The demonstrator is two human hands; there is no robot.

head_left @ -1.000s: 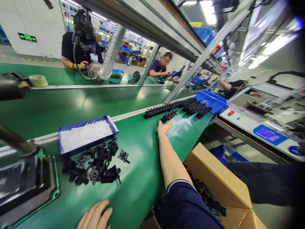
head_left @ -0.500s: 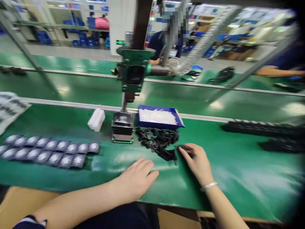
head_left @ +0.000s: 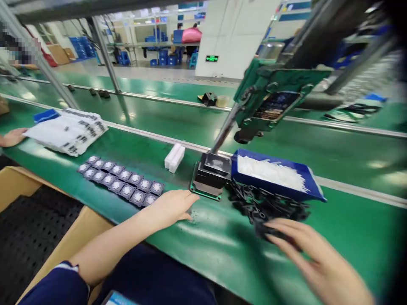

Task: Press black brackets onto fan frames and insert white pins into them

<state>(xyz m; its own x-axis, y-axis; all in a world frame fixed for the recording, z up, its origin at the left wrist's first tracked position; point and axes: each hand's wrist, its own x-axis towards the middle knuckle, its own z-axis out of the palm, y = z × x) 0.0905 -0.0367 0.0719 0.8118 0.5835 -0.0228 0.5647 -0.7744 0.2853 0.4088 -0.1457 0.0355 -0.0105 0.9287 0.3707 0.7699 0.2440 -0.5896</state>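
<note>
My right hand [head_left: 313, 250] pinches a black plastic part [head_left: 267, 231] between thumb and fingers, at the near side of a loose pile of black plastic parts [head_left: 273, 205]. Motion blurs the hand and hides the part's exact shape. With fingers stretched out and nothing visible in them, my left hand [head_left: 174, 206] is low over the green mat, between two rows of small fans [head_left: 127, 190] and the press's base. The fans have dark square frames and white centres. A black block fixture [head_left: 214, 169] sits under the green press head [head_left: 270, 97].
A blue tray [head_left: 233, 169] of white strips stands behind the pile. White blocks [head_left: 174, 157] are left of the fixture. Farther left, another person's hand [head_left: 14, 137] touches a white bag [head_left: 63, 133]. A cardboard box [head_left: 60, 241] is below the table edge.
The view has swung left. My left hand has moved left, toward the fans and fixture. My right hand, with a dark part, has come to the near side of the pile.
</note>
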